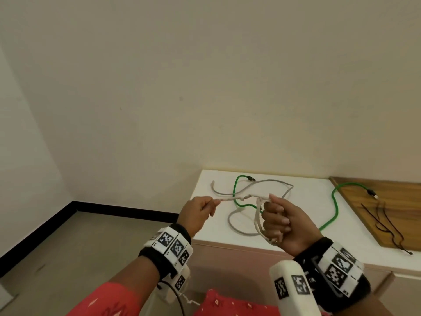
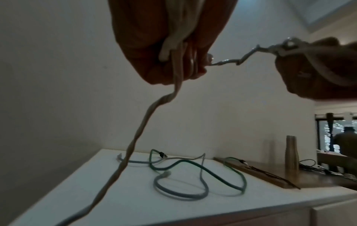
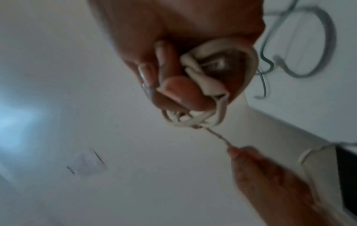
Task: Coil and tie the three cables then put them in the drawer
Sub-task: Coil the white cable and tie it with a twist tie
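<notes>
A coiled white cable hangs in my right hand, whose fingers curl round the loops above the white cabinet top. A thin tie runs taut from the coil to my left hand, which pinches its free end. The right wrist view shows the coil bunched against the fingers, the tie leading to the left hand. In the left wrist view a pale cord trails down from my left palm. A grey cable and a green cable lie loose on the cabinet.
A wooden board at the right carries several thin black ties. A metal cylinder stands on it. Pinkish cabinet fronts sit below the top. Bare floor lies to the left, walls close behind.
</notes>
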Tool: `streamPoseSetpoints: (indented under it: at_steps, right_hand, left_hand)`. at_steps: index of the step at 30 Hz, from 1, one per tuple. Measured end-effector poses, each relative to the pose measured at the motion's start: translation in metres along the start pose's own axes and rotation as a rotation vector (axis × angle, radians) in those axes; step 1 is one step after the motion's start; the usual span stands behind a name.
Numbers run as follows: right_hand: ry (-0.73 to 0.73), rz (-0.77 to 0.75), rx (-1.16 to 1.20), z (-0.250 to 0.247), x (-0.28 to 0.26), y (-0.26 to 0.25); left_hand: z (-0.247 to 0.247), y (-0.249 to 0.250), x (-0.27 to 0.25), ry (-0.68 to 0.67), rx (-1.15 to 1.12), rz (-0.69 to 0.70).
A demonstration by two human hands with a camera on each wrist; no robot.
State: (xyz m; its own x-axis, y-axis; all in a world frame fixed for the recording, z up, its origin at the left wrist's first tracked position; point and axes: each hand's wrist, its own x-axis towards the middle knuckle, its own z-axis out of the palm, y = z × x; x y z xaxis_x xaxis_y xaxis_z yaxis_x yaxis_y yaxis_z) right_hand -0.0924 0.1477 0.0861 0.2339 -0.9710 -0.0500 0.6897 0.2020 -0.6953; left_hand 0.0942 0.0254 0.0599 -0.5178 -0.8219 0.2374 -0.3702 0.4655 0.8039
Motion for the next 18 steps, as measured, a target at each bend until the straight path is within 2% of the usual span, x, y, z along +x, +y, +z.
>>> streamPoseSetpoints:
  at_steps: [1, 2, 5, 7, 9, 12, 15, 18]
  right_hand:
    - [-0.137, -0.013, 0.137, -0.004, 0.002, 0.001]
    - [-0.192, -0.07, 0.216, -0.007, 0.002, 0.0]
    - [-0.062, -0.26, 0.291, 0.0, 0.004, -0.007]
    - [0.108, -0.459, 0.313, 0.005, 0.002, -0.01]
    - [0.168, -0.61, 0.29, 0.006, 0.004, -0.011]
    - [0.278, -0.738, 0.227, 0.004, 0.009, -0.013]
    - [0.439, -0.81, -0.009, 0.001, 0.01, -0.013]
    - [0.58, -0.856, -0.497, -0.003, 0.013, -0.002]
  left_hand:
    - [0.005, 0.0, -0.002, -0.035, -0.022, -0.012]
    - [0.012, 0.0, -0.006, -0.075, -0.059, -0.027]
    - [0.029, 0.001, -0.016, -0.204, -0.162, -0.048]
    - [0.038, 0.002, -0.021, -0.277, -0.158, -0.02]
    - [0.045, 0.0, -0.024, -0.352, -0.039, 0.015]
    - [0.05, -0.002, -0.032, -0.457, 0.16, 0.046]
    - [0.053, 0.003, -0.036, -0.38, 0.26, 0.126]
    - [0.051, 0.01, -0.033, -0.243, 0.086, 0.082]
